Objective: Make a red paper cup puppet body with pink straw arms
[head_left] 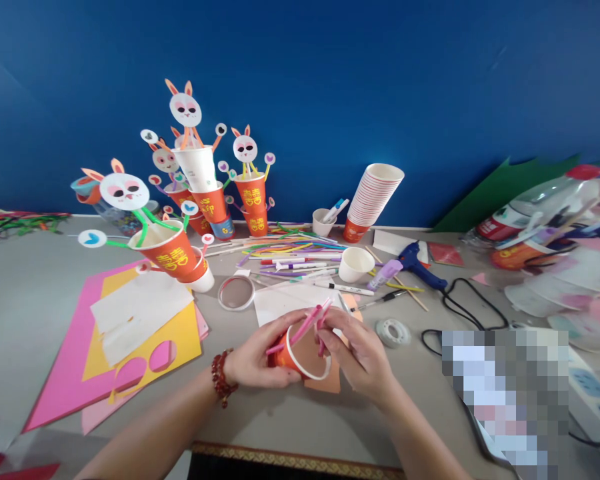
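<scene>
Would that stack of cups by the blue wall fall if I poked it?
It would probably tip easily: the stack of cups looks tall above a narrow bottom. It's likely light, since the cups look like thin paper. Being nested, they might slide apart.

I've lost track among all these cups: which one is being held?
The tilted red cup in the left hand, with pink strips at its rim that the right hand pinches. No other visible cup is in either hand.

At lower centre we see a smooth paper cup [286, 359], and left of it a glossy beaded bracelet [222, 377]; at lower left, matt pink paper [63, 370]. Right of centre, the glue gun [421, 269] looks smooth plastic, the bottle [537, 200] at right clear, shiny plastic.
</scene>
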Motion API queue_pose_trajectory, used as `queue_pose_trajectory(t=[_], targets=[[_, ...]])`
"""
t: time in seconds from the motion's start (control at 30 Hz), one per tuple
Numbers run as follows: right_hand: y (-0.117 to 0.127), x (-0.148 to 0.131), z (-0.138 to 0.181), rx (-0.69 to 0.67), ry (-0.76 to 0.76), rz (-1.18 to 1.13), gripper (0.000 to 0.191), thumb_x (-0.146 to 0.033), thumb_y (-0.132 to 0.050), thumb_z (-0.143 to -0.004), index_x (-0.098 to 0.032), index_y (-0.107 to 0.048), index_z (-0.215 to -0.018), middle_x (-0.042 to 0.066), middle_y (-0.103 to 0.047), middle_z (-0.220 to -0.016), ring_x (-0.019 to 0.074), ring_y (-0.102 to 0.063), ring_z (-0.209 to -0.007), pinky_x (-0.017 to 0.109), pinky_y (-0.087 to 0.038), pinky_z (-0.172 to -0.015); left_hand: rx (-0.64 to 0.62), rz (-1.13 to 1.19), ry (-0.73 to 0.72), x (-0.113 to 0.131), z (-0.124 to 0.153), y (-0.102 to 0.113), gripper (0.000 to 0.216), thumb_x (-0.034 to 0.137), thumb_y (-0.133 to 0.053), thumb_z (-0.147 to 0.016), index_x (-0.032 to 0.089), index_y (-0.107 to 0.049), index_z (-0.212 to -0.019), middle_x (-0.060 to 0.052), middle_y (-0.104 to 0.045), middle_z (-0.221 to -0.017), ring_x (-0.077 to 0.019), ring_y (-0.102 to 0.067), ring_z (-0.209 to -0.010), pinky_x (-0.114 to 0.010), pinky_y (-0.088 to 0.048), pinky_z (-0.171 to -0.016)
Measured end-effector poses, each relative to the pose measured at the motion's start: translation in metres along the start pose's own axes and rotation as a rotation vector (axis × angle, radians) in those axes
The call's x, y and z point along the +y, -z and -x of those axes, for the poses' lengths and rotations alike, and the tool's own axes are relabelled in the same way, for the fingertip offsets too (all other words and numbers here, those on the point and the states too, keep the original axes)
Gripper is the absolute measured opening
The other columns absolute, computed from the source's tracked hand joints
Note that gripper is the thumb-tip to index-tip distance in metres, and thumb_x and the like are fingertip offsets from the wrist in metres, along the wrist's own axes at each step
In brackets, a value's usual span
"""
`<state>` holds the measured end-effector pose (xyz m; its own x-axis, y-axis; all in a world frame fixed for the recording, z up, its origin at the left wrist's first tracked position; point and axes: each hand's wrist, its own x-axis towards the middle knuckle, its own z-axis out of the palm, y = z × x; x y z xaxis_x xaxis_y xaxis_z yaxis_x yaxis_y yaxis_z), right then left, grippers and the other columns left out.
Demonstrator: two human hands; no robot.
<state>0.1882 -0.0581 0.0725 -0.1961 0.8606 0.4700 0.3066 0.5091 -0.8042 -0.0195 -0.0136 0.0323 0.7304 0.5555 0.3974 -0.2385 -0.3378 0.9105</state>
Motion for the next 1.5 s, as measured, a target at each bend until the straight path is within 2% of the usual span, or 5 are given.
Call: queue_pose_trajectory(t=[0.2, 0.87, 1.07, 1.27, 1.5], targets=[[-0.0002, -0.0012, -0.0009, -0.002, 0.03, 0.017, 0.016, -0.025, -0.048, -0.1, -0.023, -0.063, -0.101, 0.003, -0.063, -0.07, 0.0205, -0.068, -0.075, 0.032, -0.057, -0.07, -0.005, -0.044, -0.003, -0.0015, 0.0002, 0.0, 0.087, 0.03, -0.077, -0.076, 0.024, -0.033, -0.151, -0.016, -0.041, -0.152, -0.0362, -0.044, -0.137, -0.048, -0.035, -0.114], [0.0015, 0.0076, -0.0002, -0.027, 0.059, 0.005, 0.017, -0.015, -0.05, -0.096, -0.024, -0.061, -0.105, 0.001, -0.061, -0.073, 0.0189, -0.068, -0.077, 0.03, -0.056, -0.071, -0.013, -0.08, -0.034, -0.0012, -0.0003, 0.0, 0.088, 0.031, -0.076, -0.077, 0.025, -0.031, -0.152, -0.015, -0.042, -0.152, -0.0345, -0.045, -0.136, -0.046, -0.036, -0.113], [0.0023, 0.0071, -0.0018, -0.038, 0.085, 0.021, 0.014, -0.017, -0.05, -0.097, -0.022, -0.062, -0.095, 0.003, -0.064, -0.075, 0.019, -0.067, -0.077, 0.03, -0.055, -0.071, -0.011, -0.078, -0.04, 0.0, -0.001, 0.0011, 0.087, 0.031, -0.076, -0.077, 0.026, -0.031, -0.151, -0.014, -0.041, -0.153, -0.034, -0.043, -0.139, -0.046, -0.035, -0.114], [0.0052, 0.005, -0.0015, -0.064, 0.025, -0.006, 0.013, -0.018, -0.051, -0.097, -0.023, -0.06, -0.104, 0.002, -0.064, -0.078, 0.0184, -0.067, -0.08, 0.027, -0.053, -0.07, 0.0, -0.061, -0.013, 0.0016, -0.0015, 0.0021, 0.086, 0.033, -0.076, -0.078, 0.026, -0.032, -0.151, -0.014, -0.042, -0.153, -0.0343, -0.043, -0.138, -0.046, -0.035, -0.114], [0.009, 0.0032, -0.0037, -0.191, -0.104, 0.051, 0.013, -0.023, -0.053, -0.095, -0.021, -0.059, -0.106, 0.004, -0.066, -0.088, 0.0168, -0.062, -0.076, 0.026, -0.049, -0.067, -0.011, -0.072, -0.021, -0.0014, -0.0007, 0.0019, 0.086, 0.031, -0.077, -0.077, 0.026, -0.033, -0.151, -0.015, -0.044, -0.151, -0.0351, -0.045, -0.137, -0.046, -0.037, -0.113]])
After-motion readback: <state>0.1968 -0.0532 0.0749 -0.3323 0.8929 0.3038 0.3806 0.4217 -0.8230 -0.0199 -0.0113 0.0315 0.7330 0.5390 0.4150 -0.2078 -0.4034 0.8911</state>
